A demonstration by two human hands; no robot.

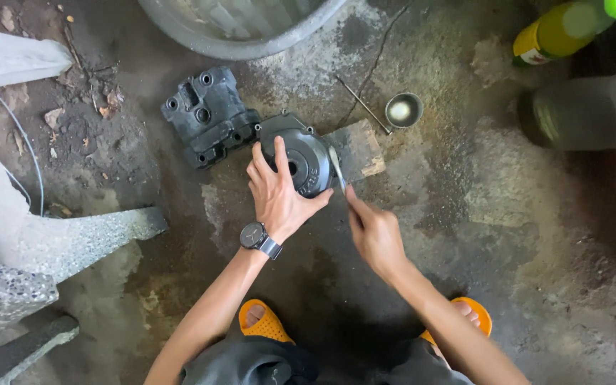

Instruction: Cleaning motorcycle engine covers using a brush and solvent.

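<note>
A dark round engine cover (306,158) lies on the stained concrete floor, partly over a small wooden block (359,151). My left hand (276,191), with a wristwatch, presses flat on the cover's left side. My right hand (373,232) grips a thin metal blade-like tool (336,167) whose tip rests against the cover's right edge. A second dark cast engine part (205,114) lies touching the cover at its upper left.
A grey basin (240,28) stands at the top. A small metal cup (403,109) with a thin rod (362,104) sits right of the block. A yellow-green bottle (568,28) and a clear bottle (586,107) lie at top right. Speckled stone furniture (30,242) is at left.
</note>
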